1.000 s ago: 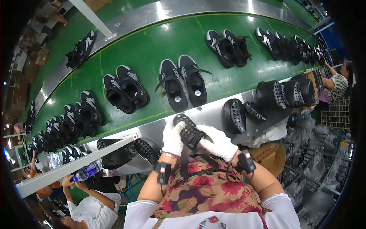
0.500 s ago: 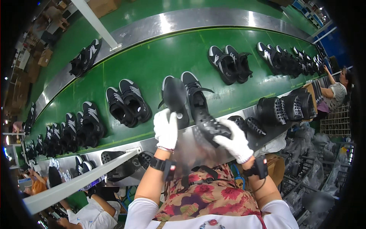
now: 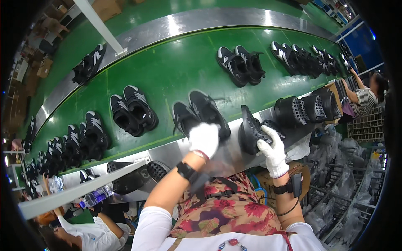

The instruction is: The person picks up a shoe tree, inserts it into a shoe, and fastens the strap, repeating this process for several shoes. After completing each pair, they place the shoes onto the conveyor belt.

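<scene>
A pair of black and grey sneakers lies in front of me, its left shoe [image 3: 184, 113] and right shoe [image 3: 208, 112] side by side with toes pointing away. My gloved left hand [image 3: 204, 139] reaches over the heel end of the pair; its fingers are hidden, so its grip is unclear. My gloved right hand [image 3: 274, 155] has thumb and fingers at the edge of a black perforated sole-shaped piece [image 3: 248, 133], which stands tilted at the metal ledge. Beside it, partly behind the fingers, lies another dark perforated piece [image 3: 273, 124].
More sneaker pairs [image 3: 134, 109] stand along the green belt [image 3: 176, 58]. Stacked black perforated pieces [image 3: 289, 112] line the ledge on the right. A white rail [image 3: 83, 191] crosses the lower left, near a plastic bottle [image 3: 97, 195]. Co-workers sit at both sides.
My right hand has carried the perforated piece from the shoe pair rightward to the ledge. My left hand has moved right and onto the heels. The shoes appear shifted left.
</scene>
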Tool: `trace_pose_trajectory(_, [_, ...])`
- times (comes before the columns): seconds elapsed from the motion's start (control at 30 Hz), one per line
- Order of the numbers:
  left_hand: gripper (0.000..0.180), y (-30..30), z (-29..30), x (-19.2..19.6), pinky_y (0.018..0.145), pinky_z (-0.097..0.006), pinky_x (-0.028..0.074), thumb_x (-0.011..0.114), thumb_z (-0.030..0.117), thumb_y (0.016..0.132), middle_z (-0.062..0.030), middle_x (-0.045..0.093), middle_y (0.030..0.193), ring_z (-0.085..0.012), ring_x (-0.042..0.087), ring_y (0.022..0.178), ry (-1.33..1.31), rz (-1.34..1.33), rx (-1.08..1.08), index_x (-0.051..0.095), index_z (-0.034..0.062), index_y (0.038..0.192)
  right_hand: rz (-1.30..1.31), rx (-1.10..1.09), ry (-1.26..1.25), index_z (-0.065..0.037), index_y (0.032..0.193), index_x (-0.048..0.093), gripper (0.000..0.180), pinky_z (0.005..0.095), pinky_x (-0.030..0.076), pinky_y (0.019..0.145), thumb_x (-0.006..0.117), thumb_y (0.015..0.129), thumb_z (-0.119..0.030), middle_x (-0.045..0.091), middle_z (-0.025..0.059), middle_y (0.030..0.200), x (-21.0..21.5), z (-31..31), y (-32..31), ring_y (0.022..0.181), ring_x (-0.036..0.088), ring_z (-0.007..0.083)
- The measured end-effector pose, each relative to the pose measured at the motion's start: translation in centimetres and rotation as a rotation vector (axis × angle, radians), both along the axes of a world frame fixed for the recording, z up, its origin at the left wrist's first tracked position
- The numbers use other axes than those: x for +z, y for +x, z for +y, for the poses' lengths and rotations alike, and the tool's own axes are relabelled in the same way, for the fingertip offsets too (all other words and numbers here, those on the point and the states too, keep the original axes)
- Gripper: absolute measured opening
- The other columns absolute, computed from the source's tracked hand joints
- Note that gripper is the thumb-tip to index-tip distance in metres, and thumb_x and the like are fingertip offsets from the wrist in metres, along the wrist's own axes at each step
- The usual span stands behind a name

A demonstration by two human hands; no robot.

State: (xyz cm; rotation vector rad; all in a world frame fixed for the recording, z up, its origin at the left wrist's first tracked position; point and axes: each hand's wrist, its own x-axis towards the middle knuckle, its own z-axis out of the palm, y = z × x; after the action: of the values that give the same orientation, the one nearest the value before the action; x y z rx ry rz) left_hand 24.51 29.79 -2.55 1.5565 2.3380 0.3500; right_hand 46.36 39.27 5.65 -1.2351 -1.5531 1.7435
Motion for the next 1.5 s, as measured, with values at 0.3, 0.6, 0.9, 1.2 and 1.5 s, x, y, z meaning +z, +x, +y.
trace_pose_trajectory(0.3, [0.024,8.9,-8.5,2.0,0.063,-0.044,0.052,0.068,0.027,0.089,-0.0125,0.063,0.086,-0.0333,0.063,0.075,0.369,0.026,0.003,0.064,0.0067,0.101,-0.058,0.199,0.056,0.002,0.138,0.051,0.063,0.0275,0.054,0.075,0.077,0.083,-0.011,0.061,0.0141,0.126,-0.8,1.8,3.2,0.087,0.063,0.0148])
trace_pose_trajectory(0.6, [0.046,6.0,-8.2,-0.4,0.087,-0.046,0.047,0.076,0.03,0.078,-0.0138,0.06,0.107,-0.0345,0.056,0.105,0.006,0.167,0.209,0.061,0.0086,0.116,-0.454,0.817,0.315,-0.003,0.133,0.058,0.069,0.0386,0.048,0.102,0.076,0.081,-0.044,0.064,0.0215,0.127,2.0,-1.7,3.7,0.118,0.063,0.0335])
trace_pose_trajectory(0.9, [0.023,5.7,-8.4,-0.8,0.071,-0.046,0.052,0.067,0.029,0.084,-0.0108,0.063,0.084,-0.0318,0.063,0.083,0.037,0.136,0.178,0.063,0.0111,0.098,-0.55,1.042,0.832,-0.001,0.107,0.054,0.039,0.0468,0.055,0.07,0.062,0.091,-0.035,0.067,0.0208,0.087,-3.4,-5.6,-4.1,0.079,0.069,0.0385])
trace_pose_trajectory(1.2, [0.022,5.3,-9.8,-1.2,0.073,-0.046,0.053,0.063,0.028,0.088,-0.0108,0.064,0.086,-0.0327,0.064,0.084,0.099,0.084,0.362,0.065,0.012,0.103,-0.561,0.974,0.849,0.001,0.112,0.05,0.046,0.0469,0.056,0.075,0.073,0.082,-0.024,0.062,0.0242,0.099,-4.3,-6.5,-6.9,0.088,0.066,0.0409])
trace_pose_trajectory(1.5, [0.021,6.0,-9.7,-1.0,0.07,-0.045,0.053,0.062,0.028,0.089,-0.0104,0.061,0.08,-0.0321,0.064,0.08,0.119,0.106,0.409,0.064,0.0136,0.104,-0.721,0.905,0.593,0.001,0.121,0.05,0.035,0.0504,0.054,0.082,0.054,0.094,-0.021,0.064,0.0298,0.109,-6.1,-8.4,-8.7,0.096,0.067,0.0447])
